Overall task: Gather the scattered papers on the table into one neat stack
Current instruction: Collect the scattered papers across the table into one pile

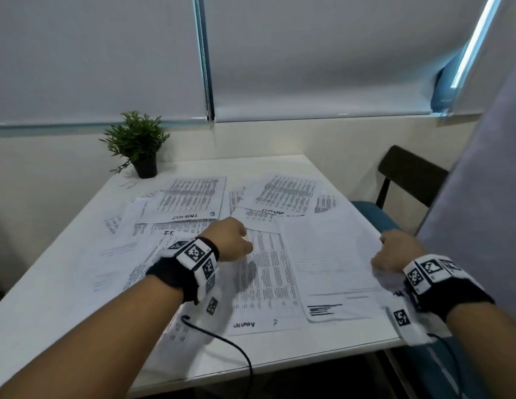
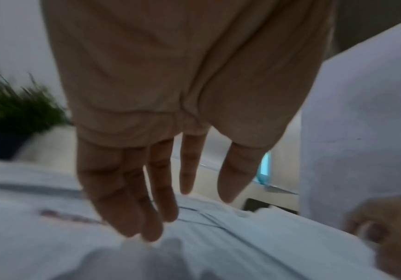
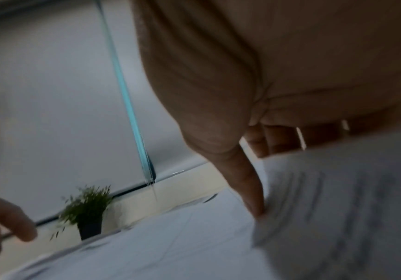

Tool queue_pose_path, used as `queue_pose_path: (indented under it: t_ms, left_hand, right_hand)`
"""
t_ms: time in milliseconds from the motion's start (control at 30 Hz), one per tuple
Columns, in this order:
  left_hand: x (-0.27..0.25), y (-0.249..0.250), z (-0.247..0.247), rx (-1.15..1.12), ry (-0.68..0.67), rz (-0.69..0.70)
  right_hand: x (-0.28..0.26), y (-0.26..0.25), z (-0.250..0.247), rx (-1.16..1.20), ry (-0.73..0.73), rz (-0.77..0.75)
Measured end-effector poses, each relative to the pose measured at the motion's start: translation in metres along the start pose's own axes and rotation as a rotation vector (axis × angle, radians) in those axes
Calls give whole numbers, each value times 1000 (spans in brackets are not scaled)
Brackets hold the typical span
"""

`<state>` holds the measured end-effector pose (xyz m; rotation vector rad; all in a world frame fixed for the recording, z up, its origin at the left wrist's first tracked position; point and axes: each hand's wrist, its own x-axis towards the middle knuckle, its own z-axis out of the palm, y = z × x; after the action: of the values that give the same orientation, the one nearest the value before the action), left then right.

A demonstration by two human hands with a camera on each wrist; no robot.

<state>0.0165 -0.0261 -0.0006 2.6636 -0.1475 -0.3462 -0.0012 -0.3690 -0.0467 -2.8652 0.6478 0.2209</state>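
Observation:
Several printed papers lie scattered and overlapping across the white table. My left hand hangs over the sheets in the middle with its fingers straight and pointing down. Their tips are close to the paper; whether they touch is unclear. At the table's right edge my right hand pinches a large sheet that stands lifted at the right. In the right wrist view the thumb presses on this sheet with the fingers behind it. The lifted sheet also shows in the left wrist view.
A small potted plant stands at the table's far left corner by the wall. A dark chair with a blue seat is just off the right edge. A black cable trails from my left wrist over the near edge.

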Motion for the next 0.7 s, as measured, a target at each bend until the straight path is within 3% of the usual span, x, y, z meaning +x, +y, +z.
queue_pose_path:
  t_ms: [100,167,300,367,433,533,700]
  left_hand:
    - [-9,-45,-32,171,5,-75]
    - [-14,-76,-44,250,-2,-194]
    - [-26,-119,-50,276,-26,-348]
    - [-30,-130,-45,270,-60,-366]
    - [-30,-135,-37,287,-73,-353]
    - [-27,-137,-32,312,-47,-312]
    - [-27,-141,-33,123,-12,-308]
  right_hand:
    - [-12,-15,-9,-37,114,-9]
    - [-33,-43,-19,44,142,-116]
    - [-94,-130,-24,293,-120,-358]
    - [-114,-171,-11,370,-269,-415]
    - [-124,-207,8,279,-330,-467]
    - [-128,-242,30,90,-321,-532]
    - [-131,-251,41,111,-296,-508]
